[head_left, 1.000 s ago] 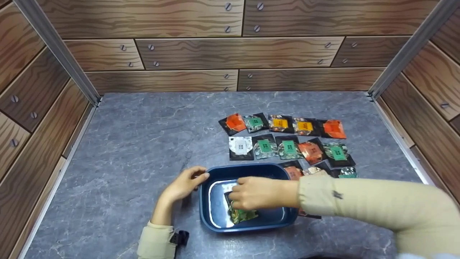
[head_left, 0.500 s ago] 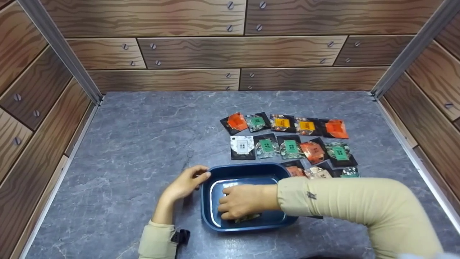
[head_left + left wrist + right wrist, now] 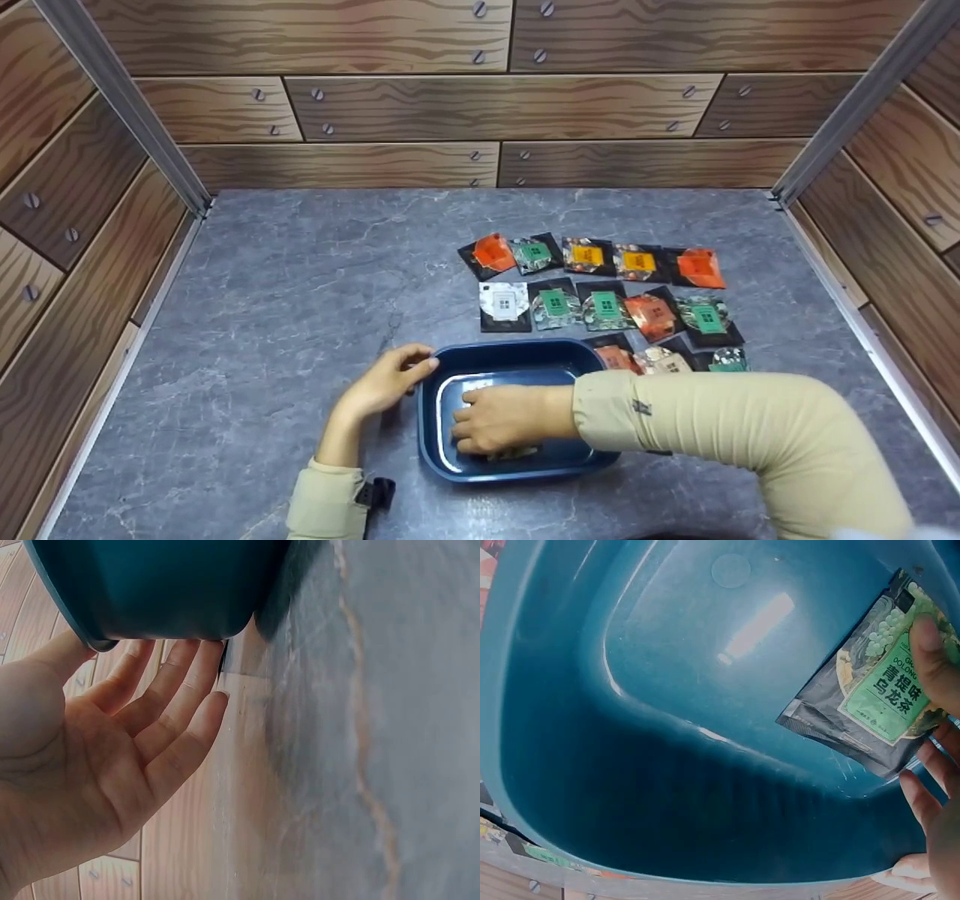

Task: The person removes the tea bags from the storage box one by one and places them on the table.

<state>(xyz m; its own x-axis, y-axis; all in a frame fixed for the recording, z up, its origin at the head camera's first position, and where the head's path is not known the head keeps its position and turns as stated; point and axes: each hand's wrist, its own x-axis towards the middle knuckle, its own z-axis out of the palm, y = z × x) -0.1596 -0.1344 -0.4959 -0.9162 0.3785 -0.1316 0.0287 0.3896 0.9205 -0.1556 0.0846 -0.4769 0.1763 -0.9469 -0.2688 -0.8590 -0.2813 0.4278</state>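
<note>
A dark blue plastic basin (image 3: pixel 517 475) stands on the table before me. My left hand (image 3: pixel 386 381) grips its left far corner, thumb at the rim and the other fingers against the outside wall. Inside the basin my right hand (image 3: pixel 499 421) pinches a black and green tea sachet (image 3: pixel 881 690), thumb on the printed face and fingers under its edge. From the head only a sliver of that sachet shows below the hand. In the right wrist view it lies tilted near the basin floor (image 3: pixel 705 622), printed with grapes and a green label.
Rows of tea sachets with orange, green, yellow and white labels, such as a white one (image 3: pixel 505 306), lie beyond and right of the basin. The right sleeve (image 3: pixel 705 412) covers part of the nearest row. Wood-patterned walls (image 3: pixel 420 109) enclose the grey marbled table (image 3: pixel 285 285).
The right hand has moved left and lower into the basin with the tea sachet, which is now mostly covered by the hand. In the last half second little has moved; the left hand stays.
</note>
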